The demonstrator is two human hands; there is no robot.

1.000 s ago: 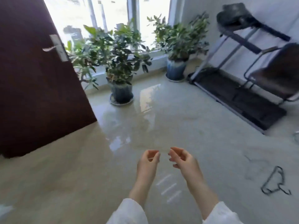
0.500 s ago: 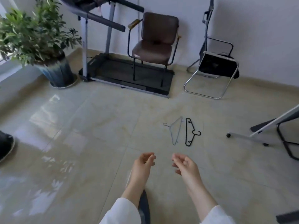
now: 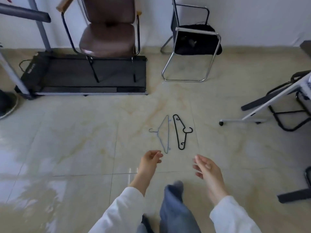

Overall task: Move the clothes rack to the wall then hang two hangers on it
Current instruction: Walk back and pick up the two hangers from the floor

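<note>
Two hangers lie side by side on the tiled floor ahead of me: a thin pale blue hanger (image 3: 164, 134) on the left and a black hanger (image 3: 181, 132) on the right. My left hand (image 3: 150, 159) hovers just below the blue hanger, fingers loosely curled, holding nothing. My right hand (image 3: 206, 166) is open and empty, below and right of the black hanger. At the right edge a white-framed clothes rack (image 3: 262, 105) on casters is partly in view.
A brown armchair (image 3: 107, 31) stands on a black treadmill (image 3: 84, 78) at the back left. A black folding chair (image 3: 193, 42) stands against the white wall. A plant pot (image 3: 6, 103) is at the left edge. My leg (image 3: 176, 207) steps forward.
The view swung right from the door and plants to the hangers and chairs. The hangers now lie closer. My hands have spread apart.
</note>
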